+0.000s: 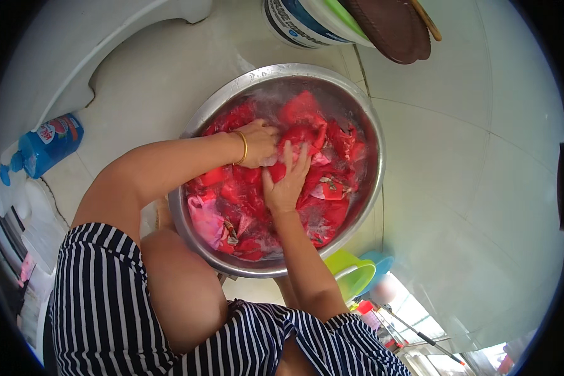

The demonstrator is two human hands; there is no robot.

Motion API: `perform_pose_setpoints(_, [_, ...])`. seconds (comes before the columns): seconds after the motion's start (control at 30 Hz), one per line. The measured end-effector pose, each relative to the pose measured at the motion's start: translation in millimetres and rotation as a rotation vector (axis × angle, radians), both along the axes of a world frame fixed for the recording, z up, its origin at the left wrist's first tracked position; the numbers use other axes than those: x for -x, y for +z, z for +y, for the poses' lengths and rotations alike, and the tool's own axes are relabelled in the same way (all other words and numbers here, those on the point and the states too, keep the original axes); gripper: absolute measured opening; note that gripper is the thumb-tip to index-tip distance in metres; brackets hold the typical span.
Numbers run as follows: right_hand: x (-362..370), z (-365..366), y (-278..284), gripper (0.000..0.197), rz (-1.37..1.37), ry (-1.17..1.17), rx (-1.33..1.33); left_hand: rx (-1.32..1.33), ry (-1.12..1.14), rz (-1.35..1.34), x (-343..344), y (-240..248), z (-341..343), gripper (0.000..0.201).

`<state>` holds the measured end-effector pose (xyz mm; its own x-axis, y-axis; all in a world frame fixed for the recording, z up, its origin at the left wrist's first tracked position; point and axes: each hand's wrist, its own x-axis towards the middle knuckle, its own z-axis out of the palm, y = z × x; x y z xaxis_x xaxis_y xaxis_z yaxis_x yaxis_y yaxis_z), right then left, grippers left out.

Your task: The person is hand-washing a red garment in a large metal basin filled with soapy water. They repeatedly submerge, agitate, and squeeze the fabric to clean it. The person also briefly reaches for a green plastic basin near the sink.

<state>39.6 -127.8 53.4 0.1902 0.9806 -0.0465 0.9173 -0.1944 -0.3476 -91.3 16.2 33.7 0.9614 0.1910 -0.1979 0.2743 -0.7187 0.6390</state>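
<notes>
Red wet cloth [235,191] with pink and patterned parts lies bunched in water in a wide steel basin [377,156]. My left hand [258,143], with a gold bangle [242,148] at the wrist, is closed on the cloth near the basin's middle; its fingertips are partly hidden. Just to its right, my right hand [287,185] rests on a raised red fold, fingers spread and thumb apart. A pink piece [205,219] floats at the basin's left side. Murky, foamy water shows along the far wall.
A blue liquid bottle [47,145] lies on the tiled floor at left. Beyond the basin stands a white bucket [301,22] with a brown lid-like object [391,28] beside it. Green [355,274] and blue tubs [377,266] sit near right. A tiled wall [445,169] rises at right.
</notes>
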Motion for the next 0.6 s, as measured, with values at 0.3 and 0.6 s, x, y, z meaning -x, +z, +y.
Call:
perform_pose_setpoints(0.3, [-26,96,-14,0.078,-0.358,-0.416,0.647,0.303,0.477,-0.062,37,19,-21,0.092])
perform_pose_setpoints(0.6, [-73,85,-8,0.037,1.233,-0.873,0.04,0.526,0.327,0.383,25,6,1,0.101])
